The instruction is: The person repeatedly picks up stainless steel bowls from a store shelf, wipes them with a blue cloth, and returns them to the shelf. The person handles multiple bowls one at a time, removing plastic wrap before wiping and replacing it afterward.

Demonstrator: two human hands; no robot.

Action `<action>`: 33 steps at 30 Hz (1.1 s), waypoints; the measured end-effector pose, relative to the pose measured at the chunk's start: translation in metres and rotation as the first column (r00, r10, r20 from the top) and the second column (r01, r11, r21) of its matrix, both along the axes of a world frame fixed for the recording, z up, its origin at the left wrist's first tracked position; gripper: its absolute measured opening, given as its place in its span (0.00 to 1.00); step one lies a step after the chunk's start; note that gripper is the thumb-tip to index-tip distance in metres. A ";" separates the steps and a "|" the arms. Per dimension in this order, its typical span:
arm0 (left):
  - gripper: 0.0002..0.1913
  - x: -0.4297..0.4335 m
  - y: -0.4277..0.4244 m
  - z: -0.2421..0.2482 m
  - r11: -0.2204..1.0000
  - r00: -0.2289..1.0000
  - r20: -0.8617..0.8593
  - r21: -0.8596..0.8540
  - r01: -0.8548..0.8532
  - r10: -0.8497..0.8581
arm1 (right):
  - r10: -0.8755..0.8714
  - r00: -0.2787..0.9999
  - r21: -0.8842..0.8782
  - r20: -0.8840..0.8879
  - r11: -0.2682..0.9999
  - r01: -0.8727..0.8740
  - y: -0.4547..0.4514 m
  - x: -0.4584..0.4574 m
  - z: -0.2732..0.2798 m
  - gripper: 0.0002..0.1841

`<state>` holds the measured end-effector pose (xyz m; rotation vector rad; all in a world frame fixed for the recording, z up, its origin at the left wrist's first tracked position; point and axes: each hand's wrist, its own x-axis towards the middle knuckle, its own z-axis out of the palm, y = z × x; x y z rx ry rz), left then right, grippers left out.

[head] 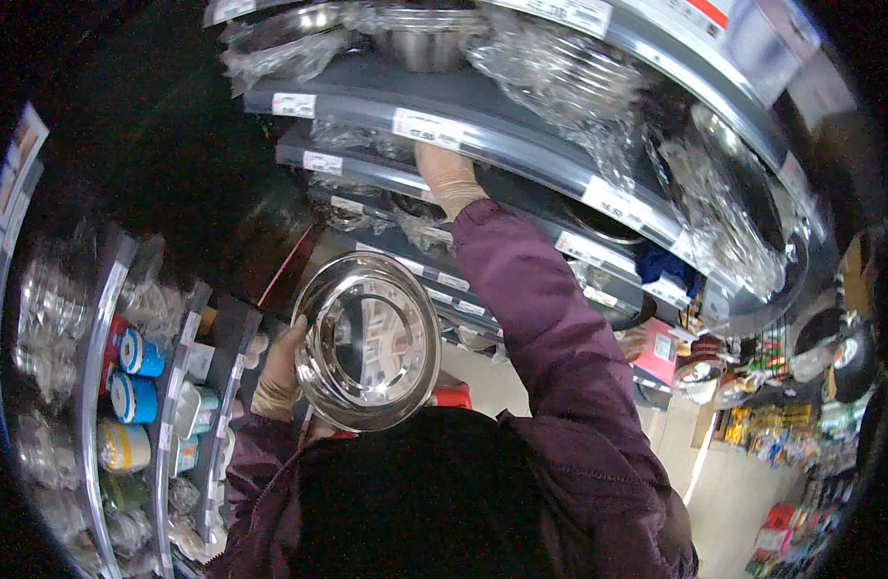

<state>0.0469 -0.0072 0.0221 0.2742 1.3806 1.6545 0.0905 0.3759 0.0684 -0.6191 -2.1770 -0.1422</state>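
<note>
A shiny stainless steel basin [364, 344] is held low before me by my left hand [288, 362], which wears a pale glove and grips the basin's left rim. My right hand [444, 170], gloved too, reaches in below the edge of a metal shelf [502, 148]; its fingers are hidden behind that edge, so what they touch does not show. On the shelf above it stand a steel pot [426, 47] and a stack of metalware in clear plastic wrap [574, 87].
Shelves with price tags rise ahead. At the left, another rack [100, 405] holds blue-and-white containers [134, 398] and plastic-wrapped goods. Pans [845, 354] hang at the far right, above pale floor tiles [740, 492]. A red object [451, 394] is partly visible beyond the basin.
</note>
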 end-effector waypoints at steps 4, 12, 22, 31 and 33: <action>0.22 0.009 0.027 0.005 0.994 0.988 0.113 0.007 0.105 -0.106 | 0.296 0.946 -0.204 -0.135 0.926 -0.319 -0.042 0.070 -0.001 0.11; 0.23 0.011 0.063 -0.027 0.973 0.973 -0.031 0.024 0.228 -0.227 | -0.390 0.838 -0.431 -0.382 0.877 0.212 -0.069 0.341 -0.040 0.22; 0.25 0.049 0.127 -0.019 0.872 0.875 -0.045 0.077 0.483 -0.481 | -0.334 0.853 -0.289 0.402 0.837 0.464 0.098 0.421 -0.009 0.45; 0.23 0.053 0.128 -0.027 0.849 0.841 0.123 0.040 0.527 -0.528 | -0.631 0.759 -0.112 0.157 0.753 0.649 0.137 0.432 -0.035 0.27; 0.23 0.051 0.124 -0.028 0.835 0.822 0.147 0.100 0.541 -0.550 | -0.642 0.767 -0.100 -0.013 0.764 0.638 0.128 0.442 -0.034 0.26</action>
